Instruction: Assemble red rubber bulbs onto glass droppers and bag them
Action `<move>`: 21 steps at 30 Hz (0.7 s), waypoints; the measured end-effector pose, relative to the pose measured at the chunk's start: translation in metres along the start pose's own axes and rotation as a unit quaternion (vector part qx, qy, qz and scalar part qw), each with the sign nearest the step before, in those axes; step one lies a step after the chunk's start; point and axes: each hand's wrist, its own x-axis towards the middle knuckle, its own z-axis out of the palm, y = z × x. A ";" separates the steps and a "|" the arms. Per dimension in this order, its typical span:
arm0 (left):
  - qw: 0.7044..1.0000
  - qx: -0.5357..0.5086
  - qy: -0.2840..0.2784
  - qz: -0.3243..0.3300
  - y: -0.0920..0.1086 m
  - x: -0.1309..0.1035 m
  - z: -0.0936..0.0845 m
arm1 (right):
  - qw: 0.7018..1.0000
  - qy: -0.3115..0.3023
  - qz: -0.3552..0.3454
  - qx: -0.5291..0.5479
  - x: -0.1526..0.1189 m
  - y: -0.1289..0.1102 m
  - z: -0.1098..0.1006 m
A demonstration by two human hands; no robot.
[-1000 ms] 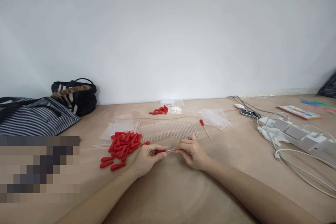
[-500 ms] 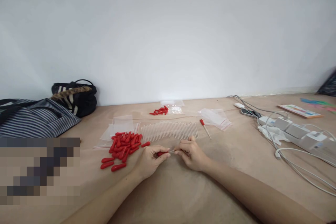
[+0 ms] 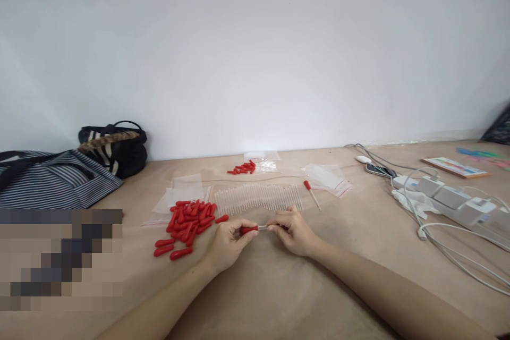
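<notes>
My left hand (image 3: 230, 244) is closed round a red rubber dropper bulb (image 3: 249, 230), its narrow end facing right. My right hand (image 3: 292, 231) pinches a thin clear glass tube (image 3: 262, 228), whose left end meets the bulb's mouth; how deep it sits inside I cannot tell. Just left of my left hand lies a heap of red bulbs (image 3: 191, 219), with a single bulb (image 3: 222, 218) apart from it. Behind my hands, many clear tubes (image 3: 255, 197) form a long row. To the right of that row rests a dropper (image 3: 312, 194) with a red bulb on its tube.
Clear plastic bags (image 3: 327, 179) lie behind the dropper, others (image 3: 187, 188) behind the heap. Smaller red bulbs (image 3: 244, 168) sit near the wall. A power strip (image 3: 449, 202) with white cables (image 3: 458, 228) runs along the right. Striped fabric (image 3: 59, 180) and a black bag (image 3: 127, 151) stand left.
Both hands have shifted very slightly, and more of the red bulb shows between my left fingers. The bulb and tube stay held end to end.
</notes>
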 end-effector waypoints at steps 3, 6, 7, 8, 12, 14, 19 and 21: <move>1.000 -0.006 0.009 -0.003 -0.003 0.000 0.001 | 1.000 0.005 0.005 0.005 0.000 -0.001 0.002; 1.000 -0.017 0.012 -0.010 -0.006 0.000 0.002 | 1.000 -0.006 0.001 0.005 0.002 0.000 0.001; 1.000 -0.020 0.013 -0.012 -0.006 0.000 0.001 | 1.000 -0.015 -0.002 0.002 0.002 0.000 0.000; 1.000 -0.022 0.014 -0.015 -0.005 0.001 0.001 | 1.000 -0.027 -0.009 -0.004 0.003 0.000 -0.002; 1.000 -0.006 0.004 -0.030 0.000 0.001 -0.001 | 0.996 -0.047 -0.048 -0.056 0.005 0.003 -0.011; 0.999 0.027 -0.005 -0.026 0.002 0.000 -0.005 | 0.994 -0.033 -0.048 -0.098 0.005 0.006 -0.016; 0.965 0.256 0.045 0.023 0.003 0.000 -0.027 | 0.967 0.048 0.137 -0.210 0.007 0.030 -0.039; 0.938 0.339 0.059 0.033 0.002 0.001 -0.038 | 0.922 0.071 0.264 -0.274 0.009 0.042 -0.049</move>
